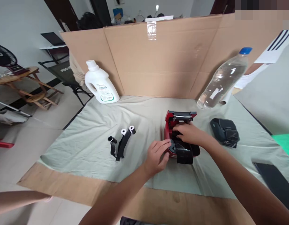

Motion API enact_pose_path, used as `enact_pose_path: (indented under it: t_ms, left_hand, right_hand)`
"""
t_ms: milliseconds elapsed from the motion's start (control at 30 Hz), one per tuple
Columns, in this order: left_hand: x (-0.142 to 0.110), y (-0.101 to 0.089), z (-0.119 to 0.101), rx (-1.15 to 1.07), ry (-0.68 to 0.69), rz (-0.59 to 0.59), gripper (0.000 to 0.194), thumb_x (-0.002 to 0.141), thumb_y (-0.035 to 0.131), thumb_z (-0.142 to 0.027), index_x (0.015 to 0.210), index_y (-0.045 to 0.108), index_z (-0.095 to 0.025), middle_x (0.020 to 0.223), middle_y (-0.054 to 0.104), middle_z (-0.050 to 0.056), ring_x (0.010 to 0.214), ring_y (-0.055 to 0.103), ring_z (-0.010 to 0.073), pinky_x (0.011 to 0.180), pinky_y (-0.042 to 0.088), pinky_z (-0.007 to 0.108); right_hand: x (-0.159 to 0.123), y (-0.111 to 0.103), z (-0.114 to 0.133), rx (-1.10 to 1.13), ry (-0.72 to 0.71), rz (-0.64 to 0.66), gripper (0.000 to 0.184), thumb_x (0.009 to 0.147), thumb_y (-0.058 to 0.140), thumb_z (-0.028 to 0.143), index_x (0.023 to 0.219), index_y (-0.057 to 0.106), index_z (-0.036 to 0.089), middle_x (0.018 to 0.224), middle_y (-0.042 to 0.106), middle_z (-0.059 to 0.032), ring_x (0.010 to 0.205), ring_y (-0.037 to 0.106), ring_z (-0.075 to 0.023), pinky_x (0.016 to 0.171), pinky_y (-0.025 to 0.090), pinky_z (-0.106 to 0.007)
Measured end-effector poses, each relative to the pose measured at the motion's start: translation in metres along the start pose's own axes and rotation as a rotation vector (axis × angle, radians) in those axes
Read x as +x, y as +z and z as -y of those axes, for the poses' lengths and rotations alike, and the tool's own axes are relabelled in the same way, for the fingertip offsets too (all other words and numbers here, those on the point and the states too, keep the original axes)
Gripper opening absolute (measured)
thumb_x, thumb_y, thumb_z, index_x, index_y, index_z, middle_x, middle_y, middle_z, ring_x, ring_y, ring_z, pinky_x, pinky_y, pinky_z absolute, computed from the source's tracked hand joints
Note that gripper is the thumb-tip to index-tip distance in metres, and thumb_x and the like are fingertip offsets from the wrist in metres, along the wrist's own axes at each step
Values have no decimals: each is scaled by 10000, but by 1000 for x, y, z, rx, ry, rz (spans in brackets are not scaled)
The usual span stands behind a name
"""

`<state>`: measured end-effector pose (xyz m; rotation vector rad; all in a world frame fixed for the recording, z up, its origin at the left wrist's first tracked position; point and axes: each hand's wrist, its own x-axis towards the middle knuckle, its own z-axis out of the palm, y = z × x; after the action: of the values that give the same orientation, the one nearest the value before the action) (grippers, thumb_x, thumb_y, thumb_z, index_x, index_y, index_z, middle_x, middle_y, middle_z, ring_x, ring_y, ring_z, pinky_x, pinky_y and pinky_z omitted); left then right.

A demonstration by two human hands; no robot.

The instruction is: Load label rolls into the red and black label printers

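"Where's the red machine (167, 132)?"
"On pale cloth (142, 115), before cardboard (158, 62); room fan (2, 55) cut off."
"Hands?"
"Left hand (156, 156) touches it, thumb and fingers apart; right hand (191, 134) inside, fingertips hidden, grip: can't tell."

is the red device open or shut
Open: the lid of the red device stands raised, and the right hand reaches inside

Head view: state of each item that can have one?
Red device: lid raised, open
Black film: hanging over the device's near edge
Left hand: fingers extended against the device
Right hand: fingers inside; grip can't be told
Black strips: partly unrolled
White jug: capped
Clear bottle: blue cap on, holds liquid
Laptop: open
Fan: on or off can't be told
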<state>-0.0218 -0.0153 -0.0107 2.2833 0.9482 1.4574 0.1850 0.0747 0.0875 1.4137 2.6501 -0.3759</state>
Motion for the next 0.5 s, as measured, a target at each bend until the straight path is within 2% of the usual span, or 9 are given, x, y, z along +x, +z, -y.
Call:
enact_pose_path:
  t_ms: [67,167,267,333,400,500]
  left_hand:
    - [1,0,0,-1,-1,-10,392,969,480,-210,1347,583,-208,1331,679,114,1122,657,231,929,536,402]
    - [2,3,1,-10,4,-25,379,972,464,-217,1329,589,-195,1324,679,127,1131,664,232,926,544,402]
    - [1,7,3,-7,9,-48,303,965,478,-241,1210,643,-172,1221,715,140,1071,684,246,883,561,405]
    - [0,8,3,4,10,-54,281,964,489,-255,1170,657,-165,1160,729,139,1036,693,249,875,568,407]
    - [0,6,3,-2,19,-41,316,971,482,-241,1237,632,-162,1220,715,138,1078,687,243,913,566,405]
    - [2,3,3,-25,35,-33,370,978,470,-216,1328,580,-173,1344,669,125,1139,666,220,947,558,385]
  right_hand:
    - [-19,-5,-1,127,-14,-69,336,931,502,165,1186,719,196,1227,717,-122,1222,622,-314,1079,427,-476]
    - [-51,-18,3,373,5,-214,396,1029,418,334,1360,618,252,1356,659,-90,1231,624,-271,1047,487,-413]
    - [-55,-41,24,543,76,-385,439,1049,392,449,1407,588,288,1215,716,-64,1066,686,-255,937,552,-403]
    - [-37,-60,46,643,80,-467,419,1043,411,459,1338,646,274,1067,737,-58,894,698,-225,793,580,-358]
    - [-6,-79,74,761,15,-467,357,1024,474,421,1252,693,256,1046,731,-55,850,685,-197,716,574,-307]
    - [53,-98,124,940,-130,-294,281,977,555,287,1212,700,234,1170,710,-57,921,674,-170,727,563,-266]
